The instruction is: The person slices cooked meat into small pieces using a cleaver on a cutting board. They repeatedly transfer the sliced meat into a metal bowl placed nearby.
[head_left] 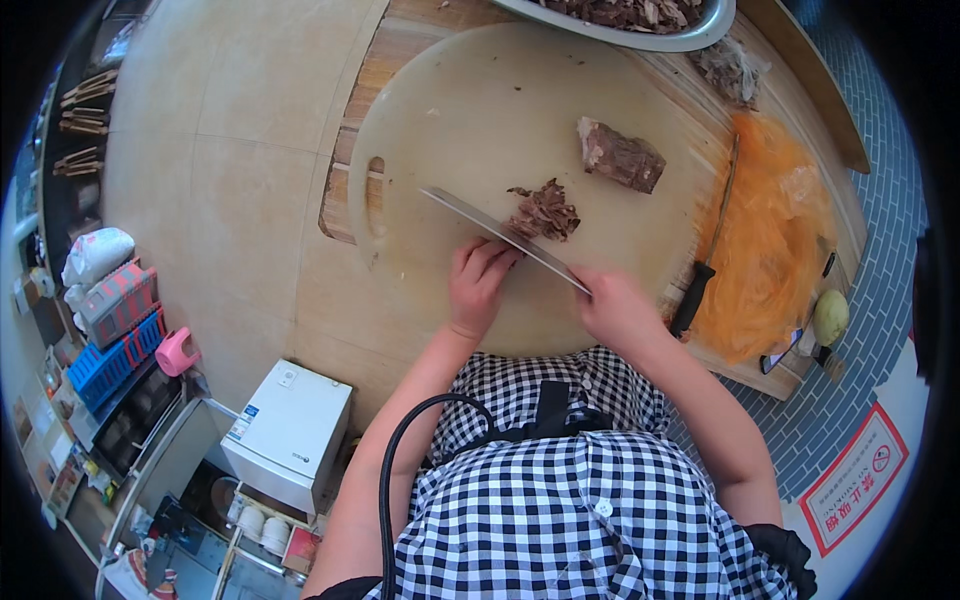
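Observation:
My right hand [619, 304] grips a kitchen knife [480, 217], its blade seen almost edge-on and slanting up to the left over a round plastic cutting board [465, 112]. Close against the near side of the blade, my left hand [480, 281] has its fingers bent over a dark bit of meat, mostly hidden by the fingers and blade. Sliced brown meat [546, 211] lies in a small heap just beyond the knife. Farther up and right on the board rests an uncut chunk of cooked meat [621, 155].
A metal basin [630, 36] of cut meat stands at the far edge. To the right are a honing steel [694, 300] with a black handle, an orange plastic bag [772, 247], a phone [780, 352] and a green fruit [831, 318]. A white appliance [285, 427] stands lower left.

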Demonstrator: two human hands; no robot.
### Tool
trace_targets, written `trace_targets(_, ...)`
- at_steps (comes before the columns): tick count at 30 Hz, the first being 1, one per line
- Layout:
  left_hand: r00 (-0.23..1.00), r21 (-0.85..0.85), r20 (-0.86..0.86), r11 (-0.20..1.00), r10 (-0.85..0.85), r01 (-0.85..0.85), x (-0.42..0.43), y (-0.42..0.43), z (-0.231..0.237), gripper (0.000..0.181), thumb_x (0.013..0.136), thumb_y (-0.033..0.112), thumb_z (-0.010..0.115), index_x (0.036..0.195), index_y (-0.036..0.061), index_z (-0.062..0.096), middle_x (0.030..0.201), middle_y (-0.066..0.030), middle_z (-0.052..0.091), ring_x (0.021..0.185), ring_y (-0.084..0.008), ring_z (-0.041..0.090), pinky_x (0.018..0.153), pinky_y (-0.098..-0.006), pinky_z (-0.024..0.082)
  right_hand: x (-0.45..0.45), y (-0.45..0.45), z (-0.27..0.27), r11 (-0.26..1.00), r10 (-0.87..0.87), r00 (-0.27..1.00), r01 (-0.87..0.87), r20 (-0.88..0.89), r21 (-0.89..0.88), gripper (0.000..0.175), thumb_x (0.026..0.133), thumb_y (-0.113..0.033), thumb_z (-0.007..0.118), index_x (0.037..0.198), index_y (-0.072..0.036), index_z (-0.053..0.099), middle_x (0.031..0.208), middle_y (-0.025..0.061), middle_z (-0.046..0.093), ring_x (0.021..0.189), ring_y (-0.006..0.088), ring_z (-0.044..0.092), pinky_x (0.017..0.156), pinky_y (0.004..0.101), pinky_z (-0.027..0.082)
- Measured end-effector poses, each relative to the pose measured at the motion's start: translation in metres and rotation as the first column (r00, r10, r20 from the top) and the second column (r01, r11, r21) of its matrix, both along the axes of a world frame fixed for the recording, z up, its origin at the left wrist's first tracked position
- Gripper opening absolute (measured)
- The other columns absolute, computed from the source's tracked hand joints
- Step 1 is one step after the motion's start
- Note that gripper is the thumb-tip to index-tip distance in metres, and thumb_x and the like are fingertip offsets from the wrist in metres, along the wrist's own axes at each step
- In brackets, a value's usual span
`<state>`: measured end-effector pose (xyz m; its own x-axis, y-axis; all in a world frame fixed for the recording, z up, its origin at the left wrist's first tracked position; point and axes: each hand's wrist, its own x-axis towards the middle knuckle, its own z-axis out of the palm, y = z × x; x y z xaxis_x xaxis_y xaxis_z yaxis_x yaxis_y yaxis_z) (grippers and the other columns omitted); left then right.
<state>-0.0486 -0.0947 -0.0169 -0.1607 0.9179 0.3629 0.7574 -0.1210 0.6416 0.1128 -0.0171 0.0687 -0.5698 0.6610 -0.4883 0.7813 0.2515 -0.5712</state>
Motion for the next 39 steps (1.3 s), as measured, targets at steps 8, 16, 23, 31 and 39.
trace_targets(8,0.999,-0.005,0.017,0.999,-0.038,0.038,-0.01,-0.004,-0.002,0.019,0.056,-0.001,0.055,0.074,0.001,0.059,0.088,-0.0104,0.057,0.081,-0.0268,0.057,0.068,-0.033,0.048,0.043,-0.021,0.044,0.993,0.113,0.96,-0.119,0.257,0.009,0.034,0.066,-0.005,0.053,0.1,-0.002,0.055,0.062,0.0163,0.057,0.057,0.0317,0.057,0.055,0.0393,0.047)
trace_targets(16,0.997,0.008,0.079,1.0,-0.02,0.019,-0.009,0.0,-0.001,0.02,0.054,-0.002,0.055,0.074,0.0006,0.058,0.087,-0.0106,0.057,0.08,-0.027,0.057,0.068,-0.0326,0.049,0.051,-0.024,0.062,0.991,0.132,0.935,-0.119,0.33,-0.059,0.038,0.066,-0.005,0.053,0.104,-0.001,0.054,0.064,0.0181,0.057,0.058,0.032,0.057,0.055,0.04,0.047)
trace_targets(23,1.0,-0.016,0.029,1.0,-0.01,0.011,-0.007,-0.008,-0.01,0.025,0.051,-0.005,0.057,0.074,0.0027,0.06,0.081,-0.0104,0.057,0.072,-0.0289,0.055,0.059,-0.0338,0.046,-0.001,-0.013,0.017,0.994,0.093,0.963,-0.073,0.254,-0.087,0.026,0.069,-0.006,0.049,0.095,-0.002,0.054,0.065,0.0192,0.058,0.06,0.0346,0.057,0.055,0.0431,0.046)
trace_targets(31,0.998,-0.081,0.06,0.996,0.037,-0.032,-0.002,-0.014,-0.017,0.021,0.057,0.002,0.059,0.078,0.0038,0.061,0.084,-0.01,0.057,0.074,-0.0262,0.055,0.06,-0.0307,0.047,-0.028,-0.005,-0.006,0.995,0.088,0.973,-0.076,0.214,-0.063,0.027,0.07,-0.005,0.049,0.096,-0.007,0.055,0.069,0.0201,0.057,0.063,0.0351,0.057,0.057,0.0443,0.046)
trace_targets(39,0.999,0.005,-0.036,0.999,-0.034,0.034,-0.003,-0.001,0.006,0.021,0.061,0.0,0.057,0.081,0.005,0.062,0.086,-0.0082,0.057,0.079,-0.0242,0.055,0.064,-0.0308,0.047,-0.009,0.003,-0.01,0.992,-0.042,0.999,0.04,-0.016,-0.116,0.015,0.07,-0.006,0.048,0.083,-0.003,0.054,0.072,0.0192,0.058,0.065,0.0366,0.056,0.058,0.0434,0.046)
